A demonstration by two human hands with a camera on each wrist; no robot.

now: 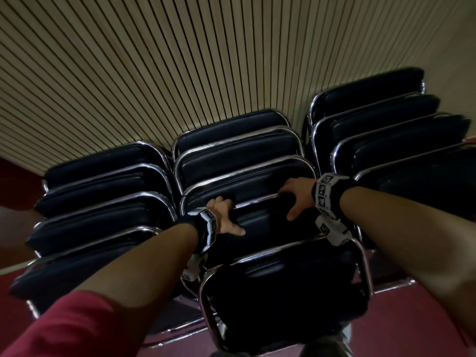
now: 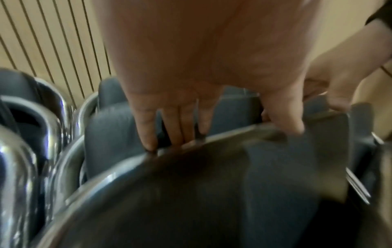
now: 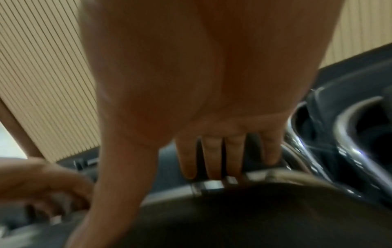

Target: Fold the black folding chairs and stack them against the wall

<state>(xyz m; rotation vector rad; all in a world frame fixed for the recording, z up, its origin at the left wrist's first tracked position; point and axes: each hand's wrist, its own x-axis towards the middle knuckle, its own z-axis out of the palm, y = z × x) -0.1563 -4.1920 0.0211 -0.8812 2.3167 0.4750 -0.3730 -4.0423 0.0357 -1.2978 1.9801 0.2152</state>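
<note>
Folded black chairs with chrome frames lean in three rows against a slatted beige wall point(image 1: 180, 60). Both my hands are on the top chrome rail point(image 1: 257, 200) of a folded chair point(image 1: 265, 222) at the front of the middle row. My left hand point(image 1: 224, 215) curls its fingers over the rail point(image 2: 118, 176), with the thumb on the black back pad. My right hand point(image 1: 296, 197) grips the same rail point(image 3: 212, 185) further right, fingers hooked behind it. Each wrist view shows its own hand, left point(image 2: 212, 117) and right point(image 3: 212, 151), and the other hand beside it.
A left row point(image 1: 103, 191) and a right row point(image 1: 386, 130) of folded chairs flank the middle one closely. Another chrome-framed black panel point(image 1: 283, 292) stands nearest me, below my hands. Red carpet point(image 1: 412, 318) covers the floor.
</note>
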